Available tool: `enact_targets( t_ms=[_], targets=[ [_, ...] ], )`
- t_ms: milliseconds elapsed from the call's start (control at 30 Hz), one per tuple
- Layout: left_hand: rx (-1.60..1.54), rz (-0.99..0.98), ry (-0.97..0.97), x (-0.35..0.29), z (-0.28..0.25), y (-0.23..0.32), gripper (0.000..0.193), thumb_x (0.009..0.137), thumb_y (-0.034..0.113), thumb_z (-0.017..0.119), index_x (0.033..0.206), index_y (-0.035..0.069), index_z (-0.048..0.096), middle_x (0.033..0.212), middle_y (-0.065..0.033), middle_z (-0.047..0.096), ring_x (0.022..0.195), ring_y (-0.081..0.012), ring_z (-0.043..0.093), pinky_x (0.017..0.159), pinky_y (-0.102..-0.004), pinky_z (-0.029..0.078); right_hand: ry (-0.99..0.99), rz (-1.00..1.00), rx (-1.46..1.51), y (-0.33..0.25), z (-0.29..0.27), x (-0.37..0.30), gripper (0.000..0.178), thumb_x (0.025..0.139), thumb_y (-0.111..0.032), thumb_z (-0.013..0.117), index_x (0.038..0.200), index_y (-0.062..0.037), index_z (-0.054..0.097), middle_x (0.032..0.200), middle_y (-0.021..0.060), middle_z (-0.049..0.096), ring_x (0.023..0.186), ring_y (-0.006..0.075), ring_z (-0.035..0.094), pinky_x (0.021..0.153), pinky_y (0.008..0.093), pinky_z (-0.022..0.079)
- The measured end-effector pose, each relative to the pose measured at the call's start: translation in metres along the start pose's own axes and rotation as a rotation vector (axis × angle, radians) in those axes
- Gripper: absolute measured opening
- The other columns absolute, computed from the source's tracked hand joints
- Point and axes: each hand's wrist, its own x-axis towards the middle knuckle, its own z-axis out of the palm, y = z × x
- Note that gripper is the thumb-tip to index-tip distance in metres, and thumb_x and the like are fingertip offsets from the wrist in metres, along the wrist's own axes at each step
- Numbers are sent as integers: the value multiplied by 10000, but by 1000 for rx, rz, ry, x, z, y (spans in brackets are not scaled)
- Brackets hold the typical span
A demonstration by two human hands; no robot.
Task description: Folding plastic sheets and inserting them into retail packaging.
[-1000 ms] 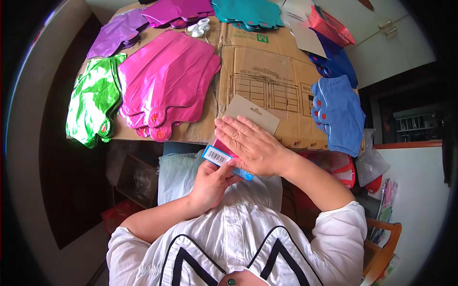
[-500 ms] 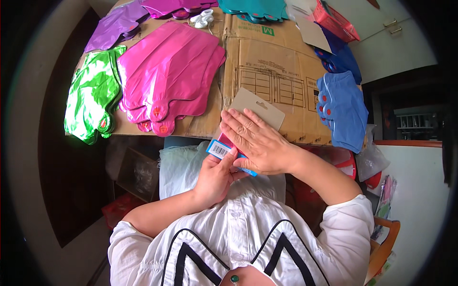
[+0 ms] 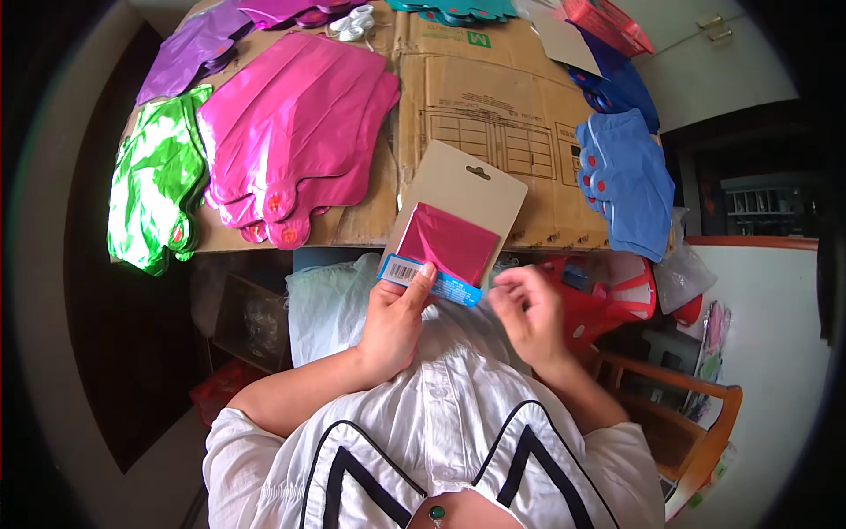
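Card steady in your left hand, bench edge just beyond

Your left hand (image 3: 397, 322) grips the beige card (image 3: 480, 185) by its lower part, thumb pressed on the blue label (image 3: 451, 286). The card tilts in front of your body, its upper part overlapping the near edge of the cardboard-covered bench (image 3: 520, 75) in this view. Your right hand (image 3: 531, 309) is beside the label's right end, fingers curled; it is blurred, so you cannot tell whether it holds anything. Brown cardboard stretches between the pink foil stack (image 3: 295, 115) and the light-blue pieces (image 3: 630, 185). The green foil pieces (image 3: 154, 172) reach past the near-left edge.

Your thumb hides part of the label, and the card hides your other left fingers. The teal pieces (image 3: 449, 9) and red basket (image 3: 608, 25) are cut off at the top.
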Motion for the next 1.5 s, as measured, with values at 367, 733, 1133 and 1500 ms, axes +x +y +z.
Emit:
enact_targets(
  t_ms=[367,733,1133,1500],
  targets=[
    [115,-173,-32,-4,-9,10,104,905,193,624,912,91,644,856,9,657,795,-86,615,688,-249,467,13,308,807,17,57,1,163,931,-217,594,952,-62,641,752,-19,615,559,49,516,523,206,423],
    [298,-72,-71,-11,-8,7,185,930,195,594,952,18,643,862,-32,675,743,-80,615,645,-242,518,47,378,914,12,39,-6,196,905,-236,623,942,-46,653,760,9,633,581,80,558,533,223,468],
    [287,-47,-60,-8,2,2,176,946,182,567,974,14,610,866,-32,667,751,-87,616,655,-243,527,203,272,716,19,41,-2,240,920,-241,598,825,-25,639,690,10,614,591,73,576,488,231,484],
    [429,-91,-179,-3,6,2,190,944,202,571,983,20,611,886,-41,671,777,-99,624,645,-265,531,232,284,743,18,29,-8,174,893,-214,641,886,-42,662,754,6,646,610,75,588,486,216,474]
  ],
)
